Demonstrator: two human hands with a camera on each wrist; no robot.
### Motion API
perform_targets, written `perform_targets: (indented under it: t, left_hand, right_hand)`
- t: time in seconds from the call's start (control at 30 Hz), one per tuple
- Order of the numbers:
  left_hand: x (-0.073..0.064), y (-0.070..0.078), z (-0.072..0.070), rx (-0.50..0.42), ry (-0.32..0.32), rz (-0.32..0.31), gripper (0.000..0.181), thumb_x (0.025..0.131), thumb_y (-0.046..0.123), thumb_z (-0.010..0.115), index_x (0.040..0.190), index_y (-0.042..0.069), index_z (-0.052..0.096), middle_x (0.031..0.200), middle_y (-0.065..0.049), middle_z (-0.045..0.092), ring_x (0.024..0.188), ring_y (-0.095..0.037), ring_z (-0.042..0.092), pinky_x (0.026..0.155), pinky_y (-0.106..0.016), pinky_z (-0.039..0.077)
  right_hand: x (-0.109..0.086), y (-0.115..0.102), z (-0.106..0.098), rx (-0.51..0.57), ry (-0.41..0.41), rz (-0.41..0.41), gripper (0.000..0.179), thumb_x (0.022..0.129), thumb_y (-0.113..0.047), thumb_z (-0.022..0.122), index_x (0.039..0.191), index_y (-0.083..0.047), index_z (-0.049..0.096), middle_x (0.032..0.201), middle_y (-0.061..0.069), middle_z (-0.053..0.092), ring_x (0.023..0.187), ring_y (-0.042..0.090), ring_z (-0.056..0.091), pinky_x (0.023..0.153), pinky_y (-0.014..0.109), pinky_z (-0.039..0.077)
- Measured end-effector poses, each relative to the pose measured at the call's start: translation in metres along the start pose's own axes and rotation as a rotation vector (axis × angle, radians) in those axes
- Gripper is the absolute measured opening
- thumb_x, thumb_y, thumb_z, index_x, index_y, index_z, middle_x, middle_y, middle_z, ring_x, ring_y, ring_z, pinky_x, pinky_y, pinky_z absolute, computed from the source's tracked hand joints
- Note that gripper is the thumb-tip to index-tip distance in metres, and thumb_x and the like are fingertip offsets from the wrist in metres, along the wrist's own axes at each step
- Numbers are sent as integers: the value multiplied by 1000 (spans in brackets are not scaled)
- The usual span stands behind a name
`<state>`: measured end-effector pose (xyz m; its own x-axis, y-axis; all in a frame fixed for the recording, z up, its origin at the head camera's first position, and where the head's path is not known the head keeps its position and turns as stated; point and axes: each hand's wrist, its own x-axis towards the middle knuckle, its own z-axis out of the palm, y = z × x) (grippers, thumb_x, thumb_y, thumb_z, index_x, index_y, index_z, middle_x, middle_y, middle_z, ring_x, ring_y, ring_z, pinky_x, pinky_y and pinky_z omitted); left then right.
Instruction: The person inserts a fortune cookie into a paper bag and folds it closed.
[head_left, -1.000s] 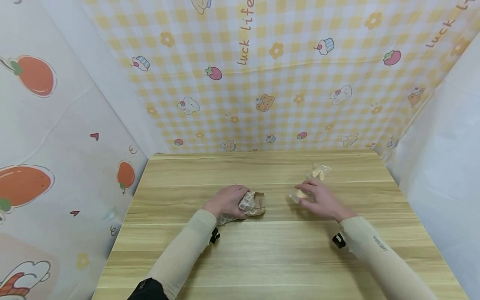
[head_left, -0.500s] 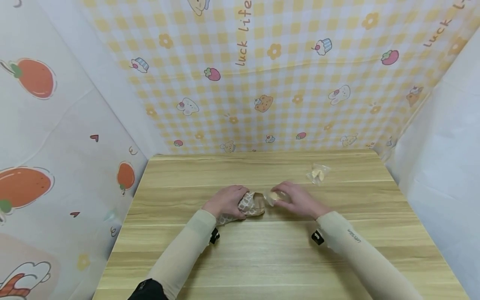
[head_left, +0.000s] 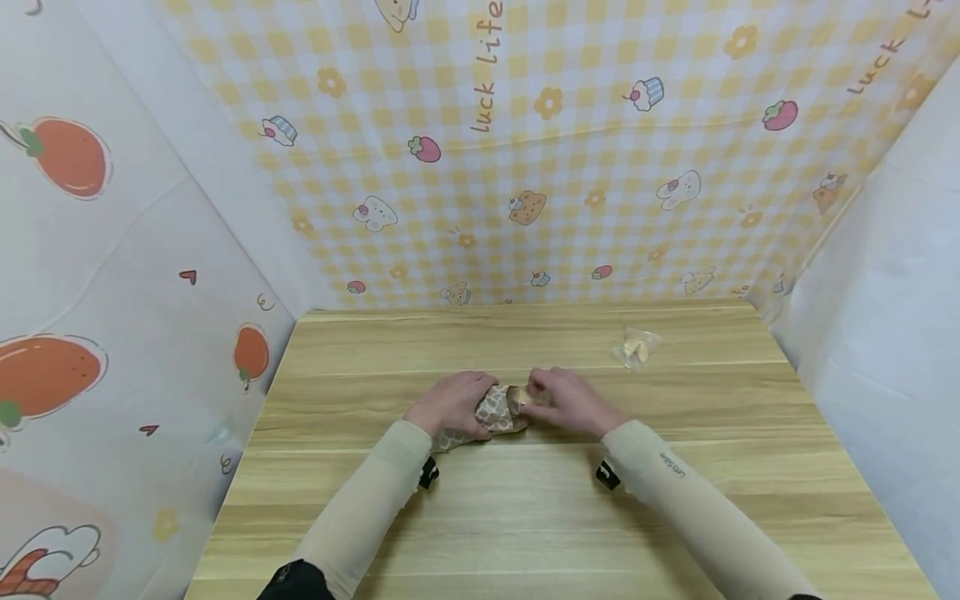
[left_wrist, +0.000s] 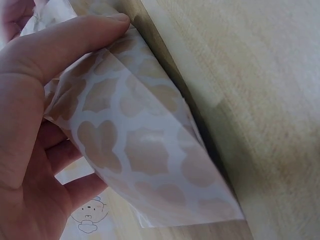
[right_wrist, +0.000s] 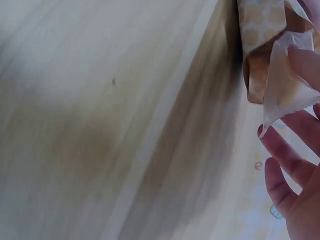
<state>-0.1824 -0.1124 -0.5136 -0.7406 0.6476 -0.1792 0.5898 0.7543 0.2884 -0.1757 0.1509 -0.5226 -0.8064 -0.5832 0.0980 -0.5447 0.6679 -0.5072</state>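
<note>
A patterned brown-and-white paper bag (head_left: 495,408) lies on its side on the wooden table, its mouth facing right. My left hand (head_left: 452,406) grips it from above, thumb along the near side; in the left wrist view the bag's folded end (left_wrist: 165,165) sticks out past the palm. At the mouth, my right hand (head_left: 568,402) pinches a pale fortune cookie in a clear wrapper (right_wrist: 285,90), partly within the opening. The right wrist view shows the thumb over the wrapper and the other fingers spread below. A second wrapped fortune cookie (head_left: 636,348) lies further back on the right.
The wooden table (head_left: 525,517) runs back to a yellow checked cloth (head_left: 570,242) with printed cartoons. White sheets hang at both sides, the left sheet (head_left: 150,275) printed with orange fruit.
My right hand has carried the wrapped fortune cookie leftward from beside the other one to the bag's mouth. The left hand keeps its grip on the paper bag without moving.
</note>
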Motion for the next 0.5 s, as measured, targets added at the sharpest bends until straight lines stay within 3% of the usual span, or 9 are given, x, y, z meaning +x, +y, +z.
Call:
perform_targets:
  t: [0.17,0.37,0.5]
  left_hand:
    - [-1,1,0,-13,-5,-2,90,75,45,91,148,10,54,143,-6,62,131,-24,59,113,-40,49]
    - [0,1,0,-30,7,-2,85,73,43,92,144,12,57,136,-2,65,124,-21,62,108,-38,52]
    - [0,0,1,-38,14,5,84,72,42,93,143,12,58,134,-2,66,121,-20,62,106,-38,53]
  right_hand:
    - [6,-5,8,2,32,2,32,90,-40,83,82,-24,56,73,-13,56,67,6,49,60,25,44]
    - [12,-9,20,10,99,-39,26,89,-28,84,79,-22,61,71,-12,59,63,4,48,58,23,44]
    - [15,-12,25,75,118,-31,22,89,-18,82,79,-19,63,71,-9,63,59,2,47,53,21,44]
